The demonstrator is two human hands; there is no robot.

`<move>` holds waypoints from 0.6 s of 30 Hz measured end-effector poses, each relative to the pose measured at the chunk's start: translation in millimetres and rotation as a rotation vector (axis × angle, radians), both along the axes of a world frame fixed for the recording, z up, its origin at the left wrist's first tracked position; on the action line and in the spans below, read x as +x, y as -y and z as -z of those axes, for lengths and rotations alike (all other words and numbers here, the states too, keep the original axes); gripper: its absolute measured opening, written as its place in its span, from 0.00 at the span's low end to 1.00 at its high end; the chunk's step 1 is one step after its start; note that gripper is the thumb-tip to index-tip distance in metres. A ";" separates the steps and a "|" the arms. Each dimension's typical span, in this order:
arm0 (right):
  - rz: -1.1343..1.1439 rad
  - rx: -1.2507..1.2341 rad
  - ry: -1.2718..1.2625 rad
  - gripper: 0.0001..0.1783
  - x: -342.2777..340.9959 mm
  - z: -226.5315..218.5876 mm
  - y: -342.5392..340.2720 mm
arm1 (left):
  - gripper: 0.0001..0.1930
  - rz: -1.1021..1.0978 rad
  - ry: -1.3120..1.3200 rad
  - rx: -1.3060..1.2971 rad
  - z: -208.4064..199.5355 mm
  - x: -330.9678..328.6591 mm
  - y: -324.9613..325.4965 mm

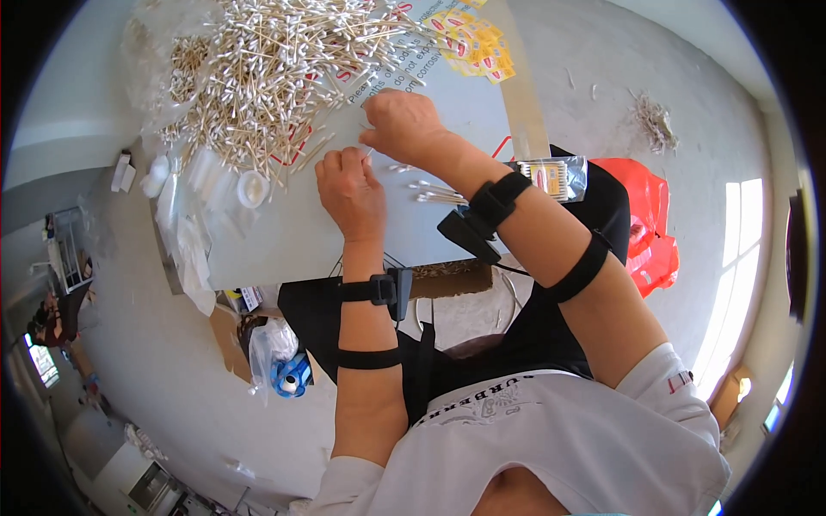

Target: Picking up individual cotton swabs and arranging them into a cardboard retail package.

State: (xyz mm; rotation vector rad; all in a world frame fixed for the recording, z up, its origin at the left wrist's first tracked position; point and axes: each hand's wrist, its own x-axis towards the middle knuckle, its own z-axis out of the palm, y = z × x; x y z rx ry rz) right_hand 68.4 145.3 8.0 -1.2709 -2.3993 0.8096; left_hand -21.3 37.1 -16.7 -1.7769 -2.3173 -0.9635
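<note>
My left hand [351, 196] is closed, its fingers curled near the middle of the grey tabletop [301, 249]. Just beyond it and to the right, my right hand [403, 127] is closed too, thumb pressed toward the fingers. Something small and whitish shows between the two hands, too little to name. A large heap of cotton swabs [267, 69] covers the far left of the table. Several loose swabs [439, 193] lie below my right wrist. Close to my right forearm is a clear packet of swabs [551, 179] with a yellow label.
Yellow printed cards [471, 43] are scattered at the far right of the table. A round white container [252, 189] and clear plastic bags [194, 232] lie on the left. Below stand an open cardboard box [452, 279] and, right of my leg, a red bag [645, 224].
</note>
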 end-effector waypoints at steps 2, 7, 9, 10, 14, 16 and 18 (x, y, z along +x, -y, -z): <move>-0.041 0.088 0.152 0.12 -10.8 6.2 -6.6 | 0.08 0.020 0.007 0.006 0.4 -0.3 -1.4; 0.026 0.140 -0.136 0.09 12.1 -14.0 -10.0 | 0.08 0.052 0.043 -0.002 2.2 -9.3 4.9; -0.084 -0.003 -0.262 0.07 39.2 -35.5 10.2 | 0.09 0.075 0.086 0.014 -0.5 -10.9 4.8; -0.172 -0.086 -0.255 0.07 52.4 -40.4 26.7 | 0.09 0.071 0.088 0.015 0.1 -12.1 5.4; -0.443 -0.313 -0.080 0.08 96.3 -30.8 99.0 | 0.08 0.090 0.106 0.019 -0.3 -12.0 3.1; -0.555 -0.327 0.108 0.09 103.7 -22.9 129.5 | 0.08 0.093 0.121 0.013 -2.3 -15.0 4.2; -0.556 -0.347 0.094 0.08 107.6 -17.0 146.5 | 0.08 0.122 0.109 -0.012 -4.3 -17.5 3.2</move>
